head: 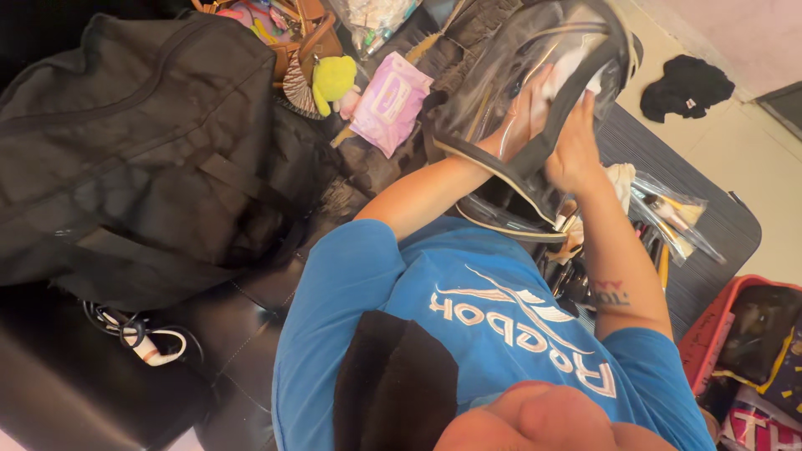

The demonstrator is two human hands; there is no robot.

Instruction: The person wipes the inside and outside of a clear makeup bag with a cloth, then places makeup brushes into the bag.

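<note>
Clear black-trimmed pouch (pixel 535 75), blue shirt (pixel 468 326), pink packet (pixel 391 100).

Pouch (pixel 535 75) you are gripping: clear glossy plastic, black cloth trim.
Duffel (pixel 142 142) left of your grip: matt black cloth.

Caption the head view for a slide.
Both hands work on a clear plastic bag: left hand inside it, right hand gripping its black strap.
</note>
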